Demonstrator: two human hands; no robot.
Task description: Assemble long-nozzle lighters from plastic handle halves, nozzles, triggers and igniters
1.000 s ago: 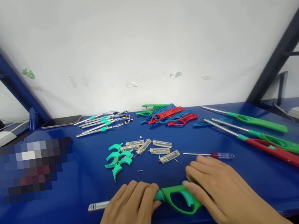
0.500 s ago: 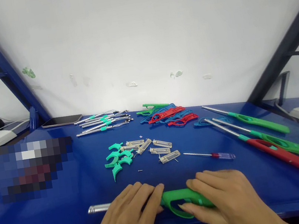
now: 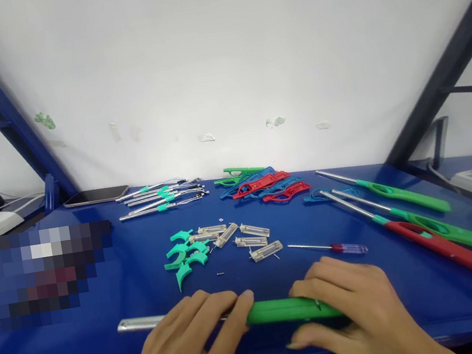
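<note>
A green long-nosed lighter (image 3: 274,311) lies crosswise near the front edge, its metal tube pointing left. My left hand (image 3: 193,340) is wrapped over the tube end of the handle, thumb along it. My right hand (image 3: 353,307) has its fingers curled over the handle's right part, while the thumb sits lower, apart from the body. The lighter's trigger loop is out of sight, and both hands hide parts of it. Beyond them are teal triggers (image 3: 184,276), several clear fuel tanks (image 3: 266,250), a small screw (image 3: 220,273) and a screwdriver (image 3: 348,248) with a purple-and-red handle.
Long lighters, including a red one (image 3: 451,251), lie at the right. Metal tubes with wires (image 3: 148,211) and red, blue and green handle shells (image 3: 259,184) lie at the back. A phone (image 3: 95,195) rests at back left, near a pixelated patch on the blue table (image 3: 142,262).
The green lighter has rolled so that its trigger loop no longer shows, and it has shifted slightly left. My right thumb has come away from the handle.
</note>
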